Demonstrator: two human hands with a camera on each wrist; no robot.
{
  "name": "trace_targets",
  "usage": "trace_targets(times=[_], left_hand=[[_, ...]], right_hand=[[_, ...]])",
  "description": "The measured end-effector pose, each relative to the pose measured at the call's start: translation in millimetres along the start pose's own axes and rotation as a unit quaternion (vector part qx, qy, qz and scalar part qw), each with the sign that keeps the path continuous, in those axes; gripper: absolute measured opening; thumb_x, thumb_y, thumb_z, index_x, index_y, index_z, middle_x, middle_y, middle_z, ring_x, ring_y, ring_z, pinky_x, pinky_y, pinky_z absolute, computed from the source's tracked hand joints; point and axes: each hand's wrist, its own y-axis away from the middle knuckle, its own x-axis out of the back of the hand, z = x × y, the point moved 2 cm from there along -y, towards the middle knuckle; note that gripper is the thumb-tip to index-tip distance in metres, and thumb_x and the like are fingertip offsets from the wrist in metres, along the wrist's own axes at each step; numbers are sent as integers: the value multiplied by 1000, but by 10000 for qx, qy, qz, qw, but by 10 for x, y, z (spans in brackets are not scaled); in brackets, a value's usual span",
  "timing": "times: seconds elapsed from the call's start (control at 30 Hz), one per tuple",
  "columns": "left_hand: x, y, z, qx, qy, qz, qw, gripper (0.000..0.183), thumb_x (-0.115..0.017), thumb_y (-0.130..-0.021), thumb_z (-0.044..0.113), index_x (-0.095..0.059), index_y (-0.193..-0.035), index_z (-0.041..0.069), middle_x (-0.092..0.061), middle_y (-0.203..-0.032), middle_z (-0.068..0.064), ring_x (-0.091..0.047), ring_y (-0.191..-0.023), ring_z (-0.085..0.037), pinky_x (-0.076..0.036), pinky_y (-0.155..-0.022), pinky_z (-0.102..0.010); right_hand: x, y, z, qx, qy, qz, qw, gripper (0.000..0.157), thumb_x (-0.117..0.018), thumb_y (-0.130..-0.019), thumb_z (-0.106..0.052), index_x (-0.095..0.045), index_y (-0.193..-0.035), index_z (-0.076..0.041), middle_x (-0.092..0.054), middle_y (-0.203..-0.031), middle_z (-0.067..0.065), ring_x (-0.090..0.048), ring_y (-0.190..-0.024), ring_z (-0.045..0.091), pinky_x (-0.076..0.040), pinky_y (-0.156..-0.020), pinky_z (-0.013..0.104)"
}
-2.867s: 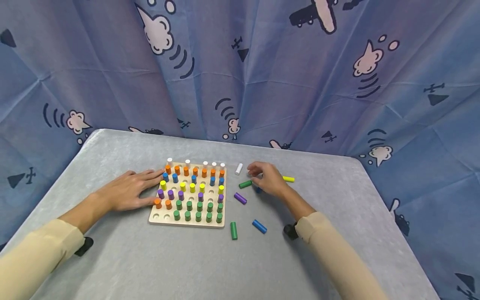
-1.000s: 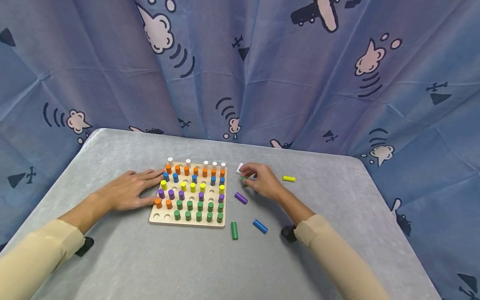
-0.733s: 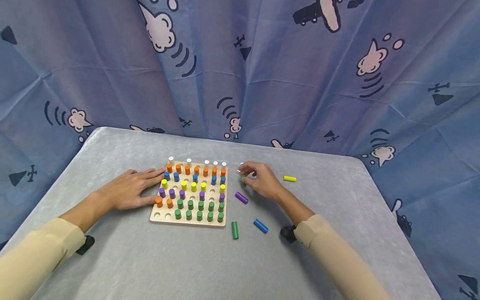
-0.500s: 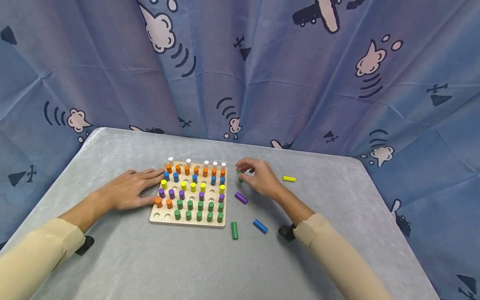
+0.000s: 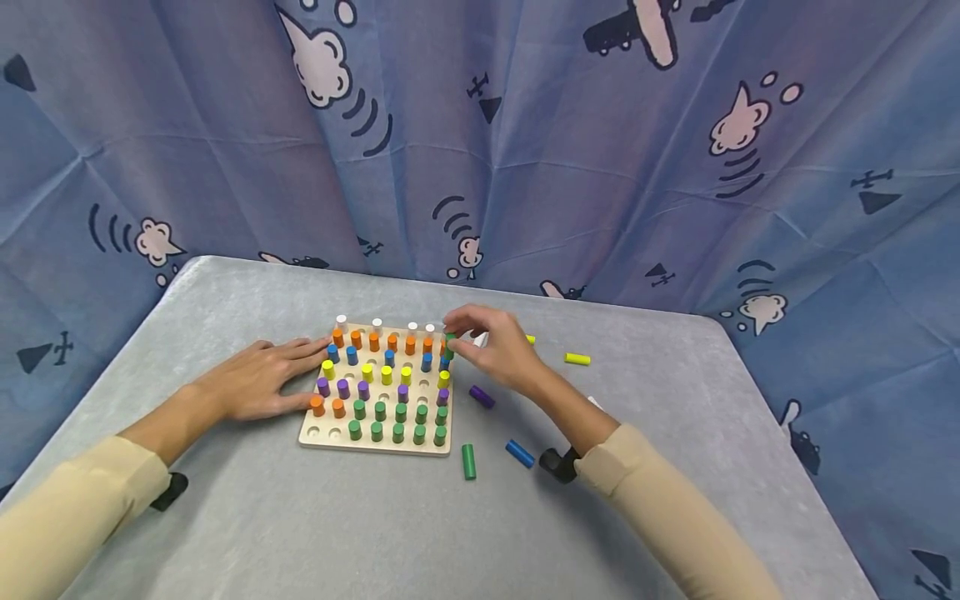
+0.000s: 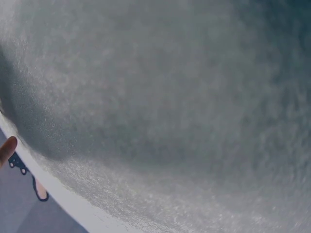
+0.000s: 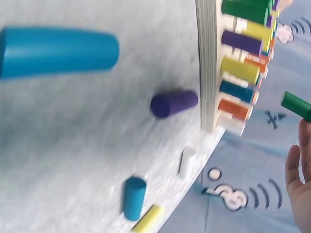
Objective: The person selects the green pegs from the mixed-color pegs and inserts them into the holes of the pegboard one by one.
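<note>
A pale wooden pegboard (image 5: 375, 450) carries rows of white, orange, blue, yellow, purple and green pegs, with some holes bare. My left hand (image 5: 251, 382) lies flat with straight fingers against the board's left edge; only a fingertip (image 6: 7, 149) enters the left wrist view. Over the board's back right corner, my right hand (image 5: 495, 343) pinches a green peg (image 5: 450, 345) between thumb and fingers. In the right wrist view that green peg (image 7: 296, 106) is tilted and clear of the pegs on the board.
Loose pegs lie right of the board: purple (image 5: 482, 397), green (image 5: 468, 462), blue (image 5: 520, 453), yellow (image 5: 577, 359) and white (image 5: 480, 340). Another blue peg (image 7: 135, 198) shows in the right wrist view. A patterned curtain (image 5: 480, 150) hangs behind the grey table (image 5: 315, 525).
My right hand has picked up the green peg from the table, turned it upright and carried it left to the board's back right corner. My left hand has stayed in place.
</note>
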Motion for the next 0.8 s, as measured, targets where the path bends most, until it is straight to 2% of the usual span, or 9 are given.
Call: trace_targets(times=[0.23, 0.37, 0.8], left_hand=[[-4, 0, 4, -11, 28, -17, 10000, 73, -51, -98, 56, -42, -151, 6, -33, -160, -9, -41, -139, -39, -40, -99, -62], [3, 0, 11, 8, 43, -27, 10000, 73, -51, -98, 56, -42, -151, 7, -33, -160, -10, -40, -139, -39, -40, -100, -62], [5, -9, -2, 92, 33, -76, 9999, 74, -50, -98, 59, -44, -151, 8, -34, -159, -9, -41, -139, -38, -40, -99, -62]], right_hand=[[-209, -7, -185, 207, 46, -452, 9988, 24, -72, -89, -1, -70, -113, -7, -74, -104, 6, -67, -94, 13, -54, -87, 45], [-310, -22, -278, 284, -52, -619, 9977, 26, -72, -90, -2, -69, -115, -6, -73, -107, 7, -66, -96, 12, -53, -87, 45], [-646, -87, -516, 617, -158, -908, 9938, 31, -73, -89, -2, -66, -119, -5, -74, -107, 5, -67, -98, 12, -53, -90, 36]])
